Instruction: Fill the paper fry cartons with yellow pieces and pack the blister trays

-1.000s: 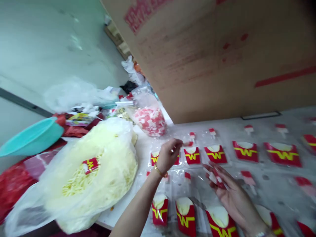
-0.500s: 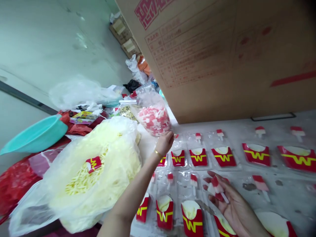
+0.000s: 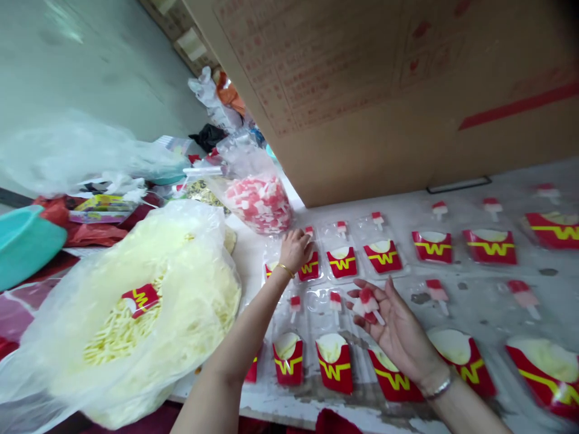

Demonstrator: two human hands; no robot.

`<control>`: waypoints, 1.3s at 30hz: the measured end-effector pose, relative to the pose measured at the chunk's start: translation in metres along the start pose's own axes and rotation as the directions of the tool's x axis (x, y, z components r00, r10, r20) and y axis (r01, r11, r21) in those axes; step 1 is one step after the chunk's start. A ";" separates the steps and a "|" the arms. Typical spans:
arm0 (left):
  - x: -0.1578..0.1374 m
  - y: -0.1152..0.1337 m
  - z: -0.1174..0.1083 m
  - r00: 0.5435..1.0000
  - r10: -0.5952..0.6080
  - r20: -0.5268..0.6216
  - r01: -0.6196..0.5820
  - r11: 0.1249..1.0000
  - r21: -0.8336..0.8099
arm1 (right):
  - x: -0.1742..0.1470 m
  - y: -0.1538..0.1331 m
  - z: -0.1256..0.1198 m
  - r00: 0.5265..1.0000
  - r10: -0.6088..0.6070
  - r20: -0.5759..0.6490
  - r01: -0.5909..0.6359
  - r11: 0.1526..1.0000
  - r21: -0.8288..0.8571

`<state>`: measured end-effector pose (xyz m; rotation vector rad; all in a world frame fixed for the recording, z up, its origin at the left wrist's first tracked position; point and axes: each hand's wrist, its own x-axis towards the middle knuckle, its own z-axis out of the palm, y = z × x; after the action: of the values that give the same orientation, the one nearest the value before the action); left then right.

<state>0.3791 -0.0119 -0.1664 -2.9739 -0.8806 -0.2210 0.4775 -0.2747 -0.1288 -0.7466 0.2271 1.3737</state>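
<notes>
My right hand is palm up with its fingers curled around several small red-and-white toy popsicles. My left hand reaches over the back row of clear plastic trays, its fingers bent together beside a toy popsicle; what its fingertips hold is hidden. Below that hand lies a red fries carton with a yellow W in its tray. Other trays in both rows hold a fries carton and a popsicle each. Left of the left hand stands a clear bag of popsicles.
A large plastic bag of pale yellow toy fries fills the left side, with a loose red carton on top. A big cardboard box stands behind the trays. A turquoise basin sits at far left.
The view has swung right and down. My left hand has moved from the back edge of the trays onto the back row; my right hand still carries the popsicles.
</notes>
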 end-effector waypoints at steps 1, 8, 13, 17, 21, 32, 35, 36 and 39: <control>-0.001 0.004 -0.004 1.000 -0.021 -0.019 0.020 0.998 -0.053 | 0.000 -0.001 0.001 1.000 -0.003 0.010 0.003 1.000 -0.002; -0.036 0.083 -0.067 0.970 0.178 0.164 -0.034 0.772 -0.635 | 0.002 0.004 0.003 0.999 -0.046 0.022 0.048 0.995 -0.093; -0.066 0.120 -0.076 0.966 0.116 0.231 0.095 0.672 -0.734 | 0.002 0.015 0.006 0.995 -0.094 -0.034 0.087 0.982 -0.169; -0.058 0.083 -0.070 0.970 -0.006 0.243 0.230 0.340 -0.912 | 0.003 0.021 0.007 0.999 -0.041 0.006 0.042 0.988 -0.148; -0.023 -0.013 -0.057 0.960 -0.269 0.083 0.168 0.309 -0.936 | 0.003 0.024 0.006 1.000 -0.010 -0.018 0.007 0.985 -0.170; -0.003 -0.095 0.019 0.876 -0.480 0.050 0.431 0.732 -0.528 | 0.001 0.029 0.012 0.998 0.030 -0.059 -0.041 0.979 -0.198; -0.011 -0.090 0.027 0.885 -0.466 -0.028 0.409 0.803 -0.434 | 0.002 0.031 0.012 0.996 0.064 -0.057 -0.073 0.983 -0.170; -0.013 -0.089 0.027 0.890 -0.453 -0.048 0.405 0.835 -0.373 | 0.003 0.032 0.012 0.996 0.072 -0.055 -0.080 0.983 -0.163; -0.018 -0.084 0.020 0.894 -0.437 -0.101 0.412 0.889 -0.202 | 0.009 0.028 0.020 0.996 0.085 -0.034 -0.089 0.983 -0.161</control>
<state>0.3211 0.0509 -0.1898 -2.8203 -1.5602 -0.5442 0.4480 -0.2552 -0.1281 -0.9002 0.1722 1.4779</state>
